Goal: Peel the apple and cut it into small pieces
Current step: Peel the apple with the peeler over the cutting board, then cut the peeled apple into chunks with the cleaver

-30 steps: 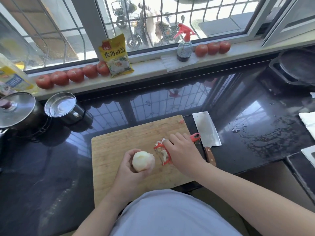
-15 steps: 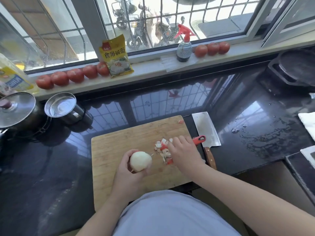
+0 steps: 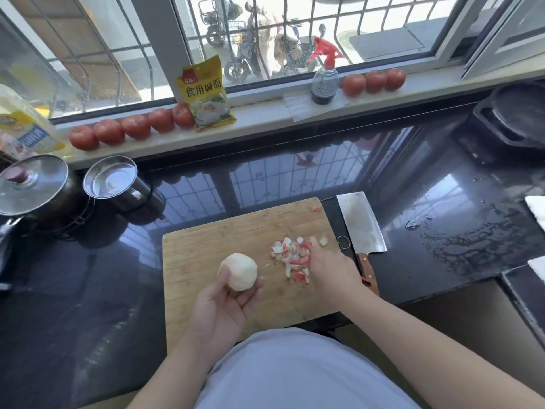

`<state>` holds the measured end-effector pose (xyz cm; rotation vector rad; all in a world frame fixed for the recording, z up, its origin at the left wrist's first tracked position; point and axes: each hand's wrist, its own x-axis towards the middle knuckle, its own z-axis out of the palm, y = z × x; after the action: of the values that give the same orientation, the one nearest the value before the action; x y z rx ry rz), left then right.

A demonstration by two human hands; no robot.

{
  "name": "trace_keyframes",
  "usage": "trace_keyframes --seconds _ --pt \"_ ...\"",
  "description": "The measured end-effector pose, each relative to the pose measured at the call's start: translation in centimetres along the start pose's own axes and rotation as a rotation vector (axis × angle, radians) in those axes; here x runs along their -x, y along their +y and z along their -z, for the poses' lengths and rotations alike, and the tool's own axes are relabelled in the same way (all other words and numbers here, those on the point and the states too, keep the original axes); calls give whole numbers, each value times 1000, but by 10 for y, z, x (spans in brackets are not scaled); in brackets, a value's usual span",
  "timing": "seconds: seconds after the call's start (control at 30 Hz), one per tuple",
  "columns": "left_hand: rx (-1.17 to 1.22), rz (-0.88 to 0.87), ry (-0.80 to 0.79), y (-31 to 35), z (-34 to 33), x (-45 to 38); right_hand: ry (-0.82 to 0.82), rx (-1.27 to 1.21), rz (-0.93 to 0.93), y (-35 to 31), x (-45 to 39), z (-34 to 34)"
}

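My left hand holds the peeled, pale apple just above the wooden cutting board, thumb on its left side. My right hand rests low on the board's right part, fingers curled over a red peeler, of which only the red head shows by my fingertips. A pile of red and white peel scraps lies on the board between the apple and my right hand. A cleaver with a wooden handle lies on the counter along the board's right edge.
On the black counter at the left stand a lidded pot and a steel mug. Tomatoes, a yellow packet and a spray bottle line the windowsill. At the far right sits a dark pan.
My right hand with the peeler has drawn back from the apple, to the right and down onto the board. My left hand has turned the apple slightly.
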<state>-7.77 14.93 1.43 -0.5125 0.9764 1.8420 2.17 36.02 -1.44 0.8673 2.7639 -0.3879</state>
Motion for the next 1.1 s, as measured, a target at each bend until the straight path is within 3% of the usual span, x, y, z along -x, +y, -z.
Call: trace_keyframes --seconds 0.07,0.23,0.37,0.43,0.5,0.57,0.73,0.87,0.97,1.1 --pt "14 14 18 2 -1 2 -172 161 -21 2 5 -7" --pt "-24 12 55 1 3 3 -184 -375 -11 -7 4 2" --pt "-252 -149 313 -3 13 -9 -120 -572 113 -17 16 -3" --pt "-269 -176 417 2 21 -13 -116 -536 131 -14 27 -19" --pt "-242 -163 493 8 28 -15 -297 -344 139 -7 31 -37" --pt "-292 -140 517 13 37 -18 -444 -311 119 -7 31 -44" --pt "-507 -88 484 16 56 -25 -191 -563 23 -16 8 -22" --pt "-583 -107 477 18 56 -24 -42 -388 -8 6 -47 -21" --pt "-616 -127 442 21 57 -18 -27 -250 -19 24 -81 -25" --pt "-613 -153 463 25 63 -9 -23 -259 23 28 -107 -19"
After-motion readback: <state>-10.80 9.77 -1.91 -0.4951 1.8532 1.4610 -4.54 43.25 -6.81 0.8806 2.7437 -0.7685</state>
